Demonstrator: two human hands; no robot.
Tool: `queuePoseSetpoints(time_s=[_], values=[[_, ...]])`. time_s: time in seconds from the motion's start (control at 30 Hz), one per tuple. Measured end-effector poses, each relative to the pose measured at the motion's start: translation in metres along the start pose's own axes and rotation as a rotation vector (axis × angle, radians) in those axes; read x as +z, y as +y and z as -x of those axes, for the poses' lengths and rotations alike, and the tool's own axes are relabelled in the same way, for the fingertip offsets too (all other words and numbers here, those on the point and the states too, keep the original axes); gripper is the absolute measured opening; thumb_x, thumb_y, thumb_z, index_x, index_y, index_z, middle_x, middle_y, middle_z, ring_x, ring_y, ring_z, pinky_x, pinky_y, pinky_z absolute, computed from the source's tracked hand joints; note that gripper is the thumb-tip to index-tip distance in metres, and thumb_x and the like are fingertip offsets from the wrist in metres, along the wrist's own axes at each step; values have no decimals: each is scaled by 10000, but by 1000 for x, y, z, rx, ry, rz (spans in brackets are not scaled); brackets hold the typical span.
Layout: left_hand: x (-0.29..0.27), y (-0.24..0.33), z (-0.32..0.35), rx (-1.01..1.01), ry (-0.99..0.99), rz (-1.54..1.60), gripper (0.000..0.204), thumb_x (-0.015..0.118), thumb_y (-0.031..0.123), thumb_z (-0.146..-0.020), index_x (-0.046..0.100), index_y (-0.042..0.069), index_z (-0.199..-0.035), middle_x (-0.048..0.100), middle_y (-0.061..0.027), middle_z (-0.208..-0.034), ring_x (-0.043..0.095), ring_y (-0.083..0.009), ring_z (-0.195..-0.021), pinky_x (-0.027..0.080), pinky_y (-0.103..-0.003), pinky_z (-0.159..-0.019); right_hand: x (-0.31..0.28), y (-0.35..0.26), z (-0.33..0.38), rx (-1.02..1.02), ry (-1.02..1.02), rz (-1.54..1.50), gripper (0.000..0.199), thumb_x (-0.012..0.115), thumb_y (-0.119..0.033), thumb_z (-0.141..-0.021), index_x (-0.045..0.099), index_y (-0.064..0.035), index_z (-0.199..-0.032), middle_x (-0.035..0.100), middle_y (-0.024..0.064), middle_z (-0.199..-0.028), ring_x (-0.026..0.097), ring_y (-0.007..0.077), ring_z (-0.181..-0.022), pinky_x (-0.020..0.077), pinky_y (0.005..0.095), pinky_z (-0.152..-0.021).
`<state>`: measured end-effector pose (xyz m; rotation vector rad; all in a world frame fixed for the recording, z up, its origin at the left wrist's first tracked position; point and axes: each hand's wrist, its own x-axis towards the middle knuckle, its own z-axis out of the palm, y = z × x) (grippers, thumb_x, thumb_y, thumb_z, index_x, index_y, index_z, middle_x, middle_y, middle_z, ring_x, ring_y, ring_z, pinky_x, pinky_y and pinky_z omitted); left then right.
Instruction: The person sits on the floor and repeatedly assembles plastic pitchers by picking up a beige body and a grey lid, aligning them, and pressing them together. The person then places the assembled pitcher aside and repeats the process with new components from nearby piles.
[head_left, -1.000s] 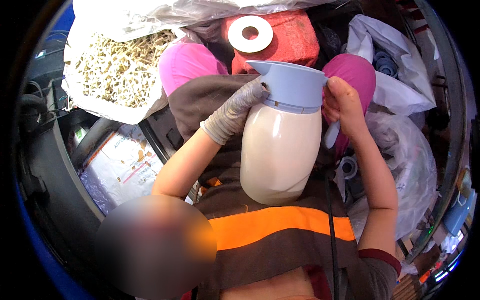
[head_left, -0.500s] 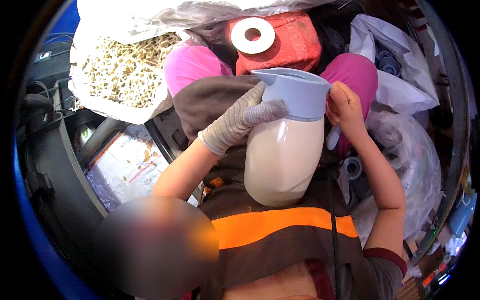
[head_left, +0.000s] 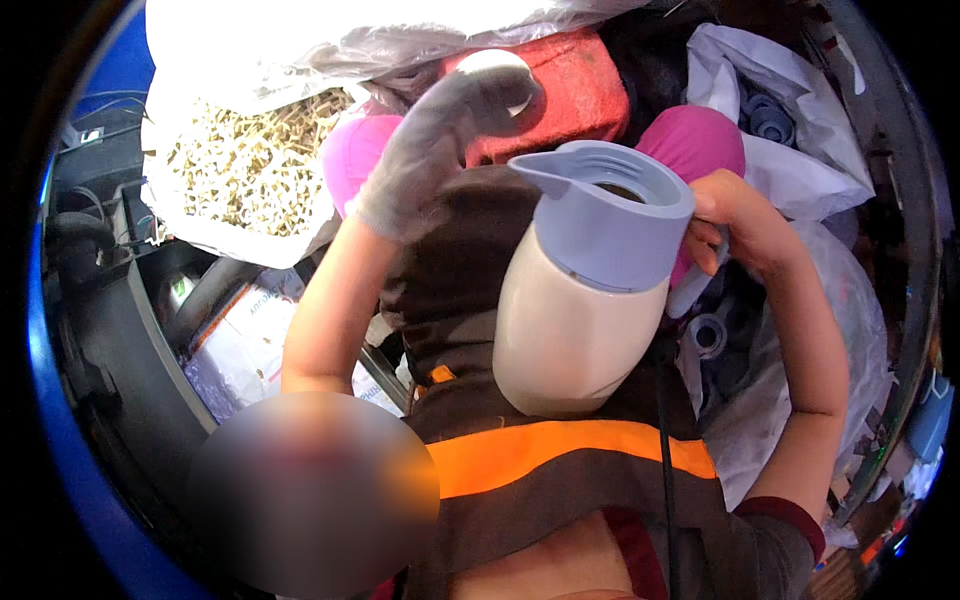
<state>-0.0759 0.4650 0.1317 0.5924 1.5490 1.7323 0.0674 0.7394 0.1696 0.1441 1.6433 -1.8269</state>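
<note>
A cream plastic jug (head_left: 560, 340) with a pale blue spouted top (head_left: 610, 215) rests tilted on my lap, its open mouth facing up. My bare right hand (head_left: 735, 225) grips the jug at its handle side, behind the blue top. Wearing a grey glove, my left hand (head_left: 445, 145) is lifted clear of the jug, fingers apart, hovering over a red bundle (head_left: 570, 95) and a white ring partly hidden behind the fingers.
A clear bag of small pale pieces (head_left: 250, 175) lies at the upper left. White bags holding blue plastic parts (head_left: 770, 120) sit at the right. Printed packets (head_left: 250, 340) lie beside a dark frame (head_left: 120, 330) at the left.
My left hand let go of the jug's blue top and rose up and away toward the red bundle. The jug stayed in my right hand and now appears closer and larger.
</note>
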Motion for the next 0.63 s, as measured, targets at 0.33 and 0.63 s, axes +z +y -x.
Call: queuePoseSetpoints(time_s=[0.33,0.63], values=[[-11,-52,-74,-81,370,-1547,767,589,563,-723,373,155,-1336,425,-234,-1229,445,-376,-1147,418,-499,-896,-36,-41,53,-344,630,45,474,549,-527,-839,475,-110,-626,545,53,-553,577,120,-519,406,215,-463],[-106,14,-26,78,688,-644,394,626,379,-786,605,75,-1035,602,-194,-1058,576,-278,-997,410,-409,-916,-38,-51,-39,-659,661,-9,461,552,-457,-874,572,2,-910,622,92,-812,669,213,-795,477,286,-665]])
